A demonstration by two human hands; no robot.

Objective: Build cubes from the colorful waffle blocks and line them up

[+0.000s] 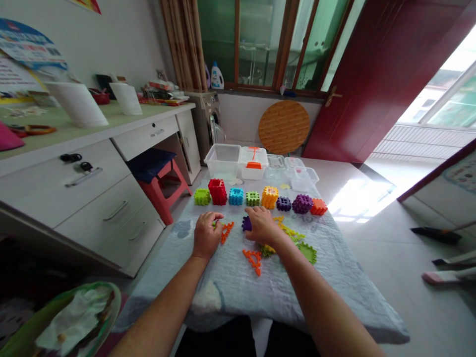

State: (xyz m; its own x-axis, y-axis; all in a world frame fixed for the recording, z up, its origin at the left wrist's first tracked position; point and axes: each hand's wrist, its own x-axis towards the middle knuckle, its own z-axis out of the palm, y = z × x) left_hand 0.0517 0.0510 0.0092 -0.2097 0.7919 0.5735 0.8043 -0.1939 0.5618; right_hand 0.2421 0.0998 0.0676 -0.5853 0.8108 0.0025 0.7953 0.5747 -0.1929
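- Head view, looking down on both of my hands over a table spread with a quilted pale blue cloth (230, 292).
- My left hand (207, 236) has its fingers (212, 217) curled together, pinching a small green plastic piece (214, 223), mostly hidden inside the grip.
- My right hand (262, 225) arches forward with its fingers curving down. A purple plastic piece (246, 223) sits at their tips, but I cannot tell whether they pinch it or only touch it.
- Between the fingers of both hands lies an orange lattice triangle (226, 232). Nearer me and below the right hand is an orange lattice strip (253, 261).
- Right of those fingers are yellow-green lattice strips (289, 231) and a green gear-edged panel (307, 252).
- Ahead of the fingers stands a row of colored interlocking block cubes (253, 197), with clear plastic storage boxes (223, 160) beyond.
- These pieces look light and fairly stiff, with a slight flex likely. I judge that they would slide easily on the cloth, so I would pinch a small one by its notched edge, between fingertip and thumb.
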